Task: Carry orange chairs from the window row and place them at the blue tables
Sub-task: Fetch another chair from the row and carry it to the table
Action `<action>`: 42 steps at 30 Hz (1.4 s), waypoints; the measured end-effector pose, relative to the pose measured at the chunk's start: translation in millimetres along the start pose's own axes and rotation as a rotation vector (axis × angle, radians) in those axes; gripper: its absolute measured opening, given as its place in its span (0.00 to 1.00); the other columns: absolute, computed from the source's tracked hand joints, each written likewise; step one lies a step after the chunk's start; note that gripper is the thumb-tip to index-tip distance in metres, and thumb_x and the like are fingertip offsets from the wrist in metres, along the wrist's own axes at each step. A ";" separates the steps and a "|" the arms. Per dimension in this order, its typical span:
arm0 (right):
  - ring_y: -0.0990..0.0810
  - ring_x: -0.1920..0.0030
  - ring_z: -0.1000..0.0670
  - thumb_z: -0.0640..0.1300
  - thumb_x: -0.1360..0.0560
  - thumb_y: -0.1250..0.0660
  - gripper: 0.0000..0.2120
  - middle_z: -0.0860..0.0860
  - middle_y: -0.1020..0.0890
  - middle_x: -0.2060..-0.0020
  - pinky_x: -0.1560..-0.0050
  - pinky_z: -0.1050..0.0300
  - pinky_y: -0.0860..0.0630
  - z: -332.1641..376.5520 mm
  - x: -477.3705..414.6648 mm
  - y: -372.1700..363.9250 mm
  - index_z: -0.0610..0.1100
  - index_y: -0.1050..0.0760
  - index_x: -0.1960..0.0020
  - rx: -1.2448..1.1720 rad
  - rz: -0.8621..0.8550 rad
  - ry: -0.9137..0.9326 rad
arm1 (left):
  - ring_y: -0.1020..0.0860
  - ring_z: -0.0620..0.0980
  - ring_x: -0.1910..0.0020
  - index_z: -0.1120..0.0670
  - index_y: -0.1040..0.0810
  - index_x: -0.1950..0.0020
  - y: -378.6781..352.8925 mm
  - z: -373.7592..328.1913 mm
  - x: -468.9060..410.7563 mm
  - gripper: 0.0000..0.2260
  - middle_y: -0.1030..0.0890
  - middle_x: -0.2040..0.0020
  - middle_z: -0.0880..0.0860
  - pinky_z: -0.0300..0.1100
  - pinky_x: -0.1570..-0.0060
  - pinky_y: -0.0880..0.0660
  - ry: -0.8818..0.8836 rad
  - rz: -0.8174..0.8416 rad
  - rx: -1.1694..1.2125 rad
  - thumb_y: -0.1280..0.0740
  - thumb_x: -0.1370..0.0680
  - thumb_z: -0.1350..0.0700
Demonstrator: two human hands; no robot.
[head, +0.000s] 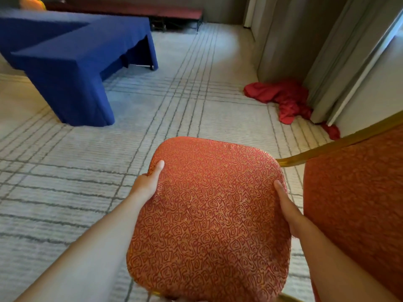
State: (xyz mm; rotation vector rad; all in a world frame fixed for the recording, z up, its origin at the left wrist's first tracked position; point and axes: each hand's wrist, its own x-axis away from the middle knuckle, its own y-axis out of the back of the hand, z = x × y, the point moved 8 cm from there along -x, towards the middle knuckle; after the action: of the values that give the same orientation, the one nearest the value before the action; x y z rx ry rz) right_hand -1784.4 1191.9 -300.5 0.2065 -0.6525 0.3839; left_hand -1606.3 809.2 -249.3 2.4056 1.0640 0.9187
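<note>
- The left hand [145, 185] grips the left edge of the orange chair [209, 219], thumb laid on top of the seat and fingers tucked out of sight beneath. The right hand [287, 210] clasps the opposite edge in the same way.
- The carpet [65, 171], pale with grey crossing lines, lies open ahead and to the left, a broad lane running between the tables and the right-hand wall.
- The blue tables [65, 53] stand at upper left, well apart from the chair. They are draped to the floor, with the nearest corner pointing toward the viewer.
- The chair is held low in the centre foreground, its seat facing up. The seat's long axis runs away from the person, and its near edge is cut off at the bottom of the view. The legs are hidden below it.
- An orange padded panel [359, 203] with a gold frame bar [327, 149] fills the right edge. Whether it is this chair's back cannot be told.
- The grey curtain [283, 40] hangs at upper right.
- A red cloth [283, 99] lies crumpled at the curtain's foot.
- A blurred orange shape [31, 2] shows at the top left corner.
</note>
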 end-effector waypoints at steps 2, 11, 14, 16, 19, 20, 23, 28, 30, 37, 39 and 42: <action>0.25 0.36 0.42 0.83 0.44 0.39 0.56 0.46 0.23 0.34 0.29 0.42 0.34 20.8 -44.0 -1.5 0.52 0.35 0.25 0.000 -0.007 -0.032 | 0.27 0.61 0.35 0.63 0.25 0.35 -15.1 -18.1 -39.3 0.41 0.24 0.36 0.65 0.47 0.37 0.33 0.021 0.002 -0.017 0.45 0.27 0.28; 0.21 0.41 0.41 0.84 0.51 0.37 0.57 0.46 0.17 0.42 0.30 0.41 0.32 191.1 -252.8 8.5 0.51 0.26 0.31 0.061 0.026 -0.061 | 0.26 0.60 0.36 0.62 0.25 0.34 -63.6 -165.1 -218.8 0.43 0.24 0.36 0.64 0.46 0.39 0.32 0.056 -0.021 0.022 0.47 0.28 0.26; 0.20 0.42 0.41 0.85 0.52 0.37 0.55 0.45 0.17 0.43 0.32 0.41 0.30 228.5 -308.6 1.5 0.52 0.25 0.34 0.093 0.027 -0.088 | 0.25 0.60 0.37 0.61 0.23 0.36 -71.0 -193.7 -268.9 0.44 0.23 0.38 0.64 0.47 0.39 0.31 0.095 -0.022 0.027 0.47 0.30 0.25; 0.19 0.43 0.41 0.85 0.54 0.37 0.58 0.45 0.17 0.44 0.32 0.41 0.30 249.8 -345.2 -8.0 0.51 0.24 0.35 0.102 0.030 -0.113 | 0.26 0.60 0.36 0.61 0.23 0.36 -69.7 -216.9 -304.1 0.42 0.23 0.37 0.65 0.47 0.39 0.31 0.093 -0.048 0.031 0.46 0.29 0.26; 0.19 0.43 0.41 0.85 0.55 0.37 0.59 0.44 0.16 0.44 0.33 0.42 0.28 284.9 -396.6 -25.7 0.50 0.24 0.34 0.096 0.028 -0.117 | 0.26 0.60 0.36 0.62 0.24 0.36 -71.3 -254.1 -364.3 0.40 0.23 0.37 0.65 0.46 0.39 0.31 0.056 -0.042 0.032 0.45 0.27 0.28; 0.19 0.44 0.41 0.85 0.55 0.37 0.59 0.44 0.16 0.44 0.34 0.42 0.28 297.7 -414.0 -33.7 0.50 0.23 0.34 0.086 0.037 -0.117 | 0.25 0.60 0.36 0.62 0.23 0.36 -74.1 -264.0 -385.5 0.40 0.23 0.37 0.65 0.46 0.40 0.31 0.050 -0.034 0.038 0.45 0.27 0.28; 0.18 0.44 0.42 0.85 0.57 0.37 0.60 0.45 0.16 0.45 0.34 0.43 0.28 341.7 -469.4 -59.7 0.49 0.23 0.35 0.070 0.027 -0.106 | 0.24 0.59 0.38 0.62 0.22 0.38 -78.0 -292.6 -458.9 0.39 0.21 0.39 0.64 0.45 0.41 0.31 0.052 -0.042 0.062 0.44 0.27 0.28; 0.20 0.43 0.43 0.85 0.55 0.39 0.57 0.46 0.17 0.43 0.33 0.44 0.29 431.6 -562.0 -101.4 0.51 0.23 0.35 0.053 0.001 -0.057 | 0.23 0.60 0.40 0.62 0.20 0.41 -68.1 -372.8 -585.2 0.42 0.21 0.41 0.65 0.47 0.41 0.30 0.018 -0.023 0.042 0.46 0.29 0.25; 0.19 0.44 0.43 0.85 0.52 0.40 0.54 0.46 0.16 0.44 0.33 0.44 0.28 471.8 -595.8 -113.0 0.51 0.22 0.37 0.041 -0.032 -0.041 | 0.24 0.61 0.39 0.62 0.21 0.40 -61.1 -407.2 -632.9 0.42 0.21 0.40 0.66 0.48 0.39 0.30 -0.008 -0.036 0.045 0.46 0.29 0.25; 0.20 0.42 0.43 0.85 0.51 0.38 0.54 0.47 0.16 0.44 0.31 0.43 0.30 597.7 -703.6 -151.2 0.53 0.23 0.35 -0.007 -0.046 0.005 | 0.27 0.61 0.35 0.63 0.23 0.37 -46.9 -519.6 -772.1 0.37 0.24 0.37 0.66 0.47 0.38 0.32 -0.099 -0.032 0.061 0.45 0.24 0.31; 0.21 0.41 0.43 0.85 0.54 0.38 0.57 0.46 0.18 0.42 0.31 0.43 0.30 621.8 -737.3 -160.7 0.52 0.24 0.35 0.009 -0.064 0.002 | 0.27 0.61 0.35 0.62 0.23 0.36 -53.8 -531.5 -816.4 0.37 0.24 0.37 0.65 0.47 0.37 0.32 -0.089 -0.017 0.076 0.45 0.25 0.31; 0.23 0.40 0.43 0.83 0.52 0.38 0.58 0.44 0.20 0.38 0.32 0.45 0.31 661.9 -795.2 -176.1 0.50 0.27 0.31 0.004 -0.055 -0.005 | 0.26 0.60 0.36 0.62 0.22 0.37 -67.3 -555.7 -877.3 0.38 0.23 0.37 0.65 0.47 0.38 0.32 -0.066 -0.026 0.090 0.44 0.26 0.30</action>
State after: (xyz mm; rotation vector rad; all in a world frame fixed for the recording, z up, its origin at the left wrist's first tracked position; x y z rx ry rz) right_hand -2655.0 605.9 -294.8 0.2287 -0.6495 0.3315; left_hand -2466.5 223.5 -249.3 2.4701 1.1314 0.7932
